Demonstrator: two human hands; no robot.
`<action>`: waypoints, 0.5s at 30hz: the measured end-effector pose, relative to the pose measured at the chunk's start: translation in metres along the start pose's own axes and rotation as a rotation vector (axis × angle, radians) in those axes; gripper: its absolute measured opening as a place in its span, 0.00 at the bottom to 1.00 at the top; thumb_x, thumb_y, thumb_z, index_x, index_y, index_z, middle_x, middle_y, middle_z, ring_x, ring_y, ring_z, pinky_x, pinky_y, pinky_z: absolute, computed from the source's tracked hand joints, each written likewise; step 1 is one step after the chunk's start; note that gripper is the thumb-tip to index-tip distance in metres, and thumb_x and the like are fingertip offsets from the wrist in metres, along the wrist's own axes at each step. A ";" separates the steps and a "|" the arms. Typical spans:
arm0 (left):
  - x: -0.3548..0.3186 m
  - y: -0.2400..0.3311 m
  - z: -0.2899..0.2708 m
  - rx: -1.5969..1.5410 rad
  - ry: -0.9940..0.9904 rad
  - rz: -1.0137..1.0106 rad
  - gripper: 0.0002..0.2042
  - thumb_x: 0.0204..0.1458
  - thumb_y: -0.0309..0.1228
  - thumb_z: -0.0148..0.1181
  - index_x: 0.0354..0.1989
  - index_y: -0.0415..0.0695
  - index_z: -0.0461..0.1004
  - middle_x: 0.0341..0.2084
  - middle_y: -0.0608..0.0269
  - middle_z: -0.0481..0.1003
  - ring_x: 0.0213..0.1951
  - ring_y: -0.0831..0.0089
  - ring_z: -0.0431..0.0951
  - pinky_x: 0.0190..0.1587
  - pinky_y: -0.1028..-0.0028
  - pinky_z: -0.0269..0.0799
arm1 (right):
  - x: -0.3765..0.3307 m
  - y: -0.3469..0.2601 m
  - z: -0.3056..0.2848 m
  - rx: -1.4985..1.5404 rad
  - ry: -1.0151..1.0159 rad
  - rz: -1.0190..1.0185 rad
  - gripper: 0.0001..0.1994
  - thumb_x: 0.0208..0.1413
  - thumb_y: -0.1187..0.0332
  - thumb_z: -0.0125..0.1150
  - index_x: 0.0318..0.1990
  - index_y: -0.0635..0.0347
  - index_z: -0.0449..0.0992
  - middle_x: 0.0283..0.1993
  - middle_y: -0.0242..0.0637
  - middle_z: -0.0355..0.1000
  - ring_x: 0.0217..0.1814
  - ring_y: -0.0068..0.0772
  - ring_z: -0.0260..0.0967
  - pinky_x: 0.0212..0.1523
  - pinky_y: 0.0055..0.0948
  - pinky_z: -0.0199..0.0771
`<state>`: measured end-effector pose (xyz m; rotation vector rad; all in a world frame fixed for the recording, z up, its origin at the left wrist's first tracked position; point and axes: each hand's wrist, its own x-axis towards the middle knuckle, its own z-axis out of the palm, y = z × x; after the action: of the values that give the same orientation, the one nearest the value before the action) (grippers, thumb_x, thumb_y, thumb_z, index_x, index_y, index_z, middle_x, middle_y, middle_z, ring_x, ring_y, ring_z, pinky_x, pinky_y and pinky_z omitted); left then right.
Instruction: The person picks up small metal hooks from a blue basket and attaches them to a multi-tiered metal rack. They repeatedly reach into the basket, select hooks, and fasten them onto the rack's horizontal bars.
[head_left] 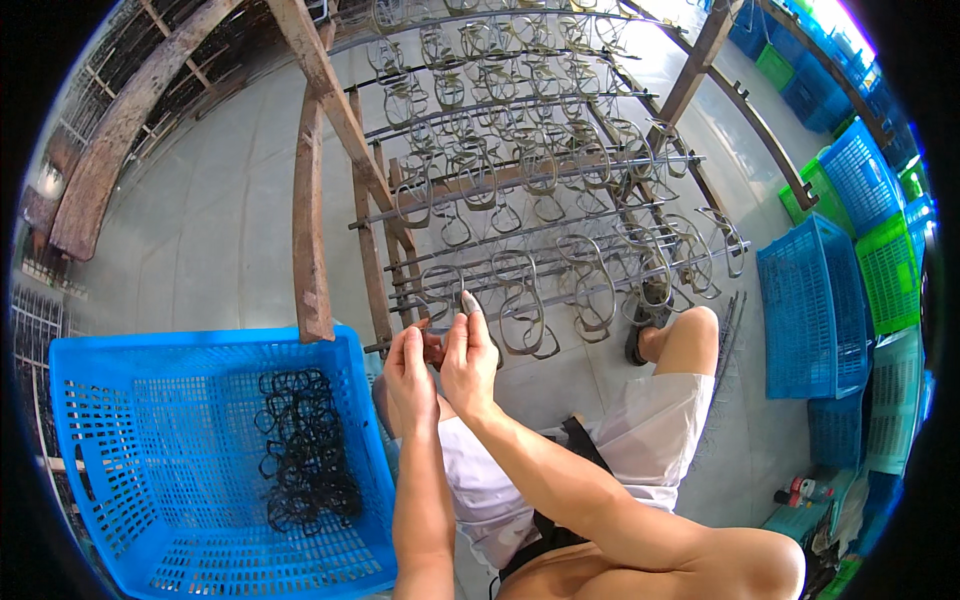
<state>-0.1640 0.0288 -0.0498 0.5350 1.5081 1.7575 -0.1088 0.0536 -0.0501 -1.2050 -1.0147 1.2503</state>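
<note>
Both hands, the left hand [410,375] and the right hand [468,360], are side by side at the lowest rod of the rack [520,200], which stands in front of them. The crate [130,450] with frames [305,450] inside is to their left. Stacked crates [810,310] stand far to their right.

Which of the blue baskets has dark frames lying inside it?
The large blue basket at the person's left, beside the left hand. Dark frames lie piled in it; the stacked baskets at right show none.
</note>
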 end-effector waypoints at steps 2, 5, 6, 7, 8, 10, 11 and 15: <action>0.002 0.006 -0.002 -0.028 -0.022 -0.082 0.12 0.59 0.35 0.47 0.33 0.39 0.73 0.24 0.65 0.74 0.25 0.80 0.71 0.28 0.81 0.65 | -0.002 0.000 0.003 -0.064 -0.030 -0.087 0.18 0.61 0.69 0.45 0.57 0.63 0.62 0.21 0.41 0.68 0.20 0.31 0.66 0.23 0.28 0.67; 0.005 0.016 -0.003 -0.086 -0.011 -0.145 0.12 0.57 0.35 0.51 0.29 0.40 0.73 0.22 0.66 0.73 0.23 0.80 0.71 0.26 0.81 0.65 | -0.005 -0.004 0.005 -0.205 -0.083 -0.179 0.18 0.60 0.69 0.47 0.57 0.62 0.63 0.25 0.48 0.72 0.25 0.44 0.73 0.25 0.33 0.71; 0.007 0.014 -0.006 -0.067 -0.010 -0.137 0.11 0.57 0.35 0.52 0.28 0.40 0.73 0.21 0.67 0.73 0.23 0.80 0.70 0.26 0.81 0.64 | -0.008 -0.005 0.004 -0.241 -0.097 -0.201 0.18 0.60 0.69 0.47 0.57 0.62 0.63 0.25 0.48 0.72 0.25 0.44 0.73 0.25 0.33 0.70; 0.008 0.012 -0.009 -0.045 -0.010 -0.130 0.11 0.56 0.35 0.53 0.27 0.40 0.73 0.21 0.67 0.73 0.22 0.80 0.70 0.26 0.82 0.64 | -0.009 -0.006 0.003 -0.277 -0.108 -0.221 0.18 0.60 0.70 0.47 0.57 0.61 0.63 0.25 0.48 0.72 0.25 0.45 0.73 0.25 0.33 0.70; 0.012 0.011 -0.009 -0.047 -0.002 -0.135 0.11 0.55 0.35 0.56 0.25 0.40 0.72 0.18 0.68 0.70 0.20 0.81 0.67 0.24 0.81 0.61 | -0.009 -0.008 0.002 -0.257 -0.121 -0.209 0.18 0.60 0.70 0.47 0.57 0.62 0.63 0.24 0.48 0.71 0.23 0.44 0.72 0.24 0.34 0.69; 0.012 0.011 -0.010 -0.006 -0.022 -0.131 0.12 0.55 0.35 0.57 0.24 0.40 0.71 0.16 0.69 0.69 0.19 0.82 0.66 0.23 0.81 0.60 | -0.006 -0.012 -0.001 -0.315 -0.127 -0.189 0.18 0.60 0.69 0.47 0.57 0.62 0.63 0.23 0.48 0.70 0.22 0.44 0.70 0.23 0.34 0.68; 0.012 0.012 -0.008 0.013 -0.034 -0.131 0.13 0.54 0.35 0.57 0.23 0.39 0.70 0.16 0.69 0.68 0.18 0.82 0.65 0.22 0.81 0.59 | -0.004 -0.013 -0.003 -0.347 -0.127 -0.179 0.18 0.60 0.69 0.47 0.57 0.62 0.63 0.23 0.48 0.70 0.21 0.44 0.69 0.23 0.34 0.68; 0.013 0.008 -0.008 0.078 -0.100 -0.077 0.14 0.53 0.36 0.59 0.22 0.39 0.69 0.15 0.70 0.66 0.17 0.83 0.63 0.20 0.80 0.58 | 0.000 -0.012 -0.011 -0.257 -0.140 -0.152 0.18 0.60 0.70 0.47 0.58 0.64 0.62 0.19 0.44 0.66 0.17 0.31 0.62 0.21 0.27 0.64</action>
<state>-0.1804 0.0330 -0.0460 0.5878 1.5126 1.5953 -0.0962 0.0530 -0.0393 -1.2203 -1.3776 1.1210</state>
